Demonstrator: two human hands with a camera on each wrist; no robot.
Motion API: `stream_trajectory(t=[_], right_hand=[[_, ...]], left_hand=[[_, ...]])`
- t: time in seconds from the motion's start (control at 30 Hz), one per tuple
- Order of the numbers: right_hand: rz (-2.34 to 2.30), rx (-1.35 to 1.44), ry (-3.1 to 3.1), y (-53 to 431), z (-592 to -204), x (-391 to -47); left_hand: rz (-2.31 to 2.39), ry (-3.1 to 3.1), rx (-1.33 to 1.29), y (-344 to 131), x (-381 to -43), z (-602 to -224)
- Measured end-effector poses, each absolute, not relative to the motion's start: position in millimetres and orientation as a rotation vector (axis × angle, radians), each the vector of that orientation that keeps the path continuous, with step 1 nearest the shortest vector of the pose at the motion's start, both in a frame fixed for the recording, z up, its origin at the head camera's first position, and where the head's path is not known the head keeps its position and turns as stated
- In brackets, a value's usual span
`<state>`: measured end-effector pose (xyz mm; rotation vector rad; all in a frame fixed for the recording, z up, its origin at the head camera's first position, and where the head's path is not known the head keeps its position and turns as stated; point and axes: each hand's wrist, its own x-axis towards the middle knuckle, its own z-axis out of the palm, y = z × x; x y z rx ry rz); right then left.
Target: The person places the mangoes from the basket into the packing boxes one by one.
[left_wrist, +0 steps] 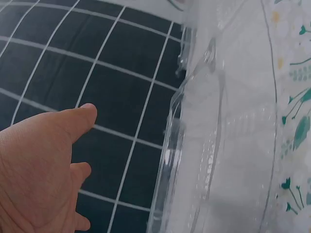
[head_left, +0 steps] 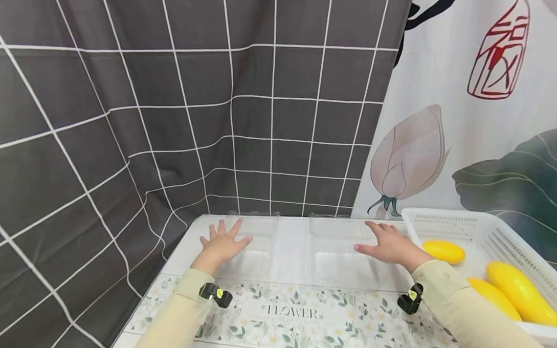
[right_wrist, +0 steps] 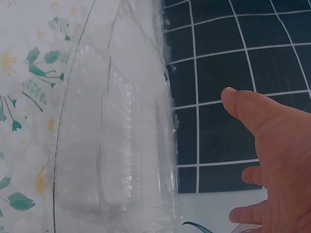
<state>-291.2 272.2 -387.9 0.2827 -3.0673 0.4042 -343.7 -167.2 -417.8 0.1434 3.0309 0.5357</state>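
Two clear plastic boxes with their lids raised stand side by side on the table: the left box (head_left: 250, 262) and the right box (head_left: 339, 261). Over the outer side of the left one hovers my left hand (head_left: 222, 246), its fingers spread and holding nothing. My right hand (head_left: 391, 245) is at the outer side of the other box, fingers extended and its palm empty. In the left wrist view, the left hand (left_wrist: 41, 167) shows apart from the clear plastic. The right wrist view likewise shows a gap between the right hand (right_wrist: 279, 155) and the box's edge.
At the right stands a white perforated basket (head_left: 459, 216) with several smooth yellow oblong items (head_left: 522, 291) in it. A floral cloth (head_left: 292, 317) printed "FLOWER" covers the table's near part. Behind hangs a dark gridded curtain (head_left: 253, 123), beside a white printed one (head_left: 441, 76).
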Motion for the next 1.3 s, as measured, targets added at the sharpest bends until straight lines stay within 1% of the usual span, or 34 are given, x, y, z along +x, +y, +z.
stream_trajectory(t=[0.23, 0.6, 0.8, 0.97, 1.3], right_hand=[[0.434, 0.277, -3.036, 276.8, -389.5, -292.3], [0.449, 0.256, -3.032, 281.3, -391.0, -290.7], [0.465, 0.256, -3.039, 283.9, -392.7, -289.8], [0.465, 0.261, -3.036, 285.0, -392.8, -289.3], [0.478, 0.248, -3.044, 284.6, -394.2, -285.4]], left_hand=[[0.646, 3.039, 0.077, -190.8, -348.7, -426.0], [0.91, 3.137, 0.008, -221.6, -341.4, -451.1], [1.162, 3.104, -0.001, -235.2, -334.5, -462.1], [1.49, 2.956, -0.044, -242.5, -330.5, -474.0], [2.007, 2.647, -0.052, -242.0, -319.2, -489.5]])
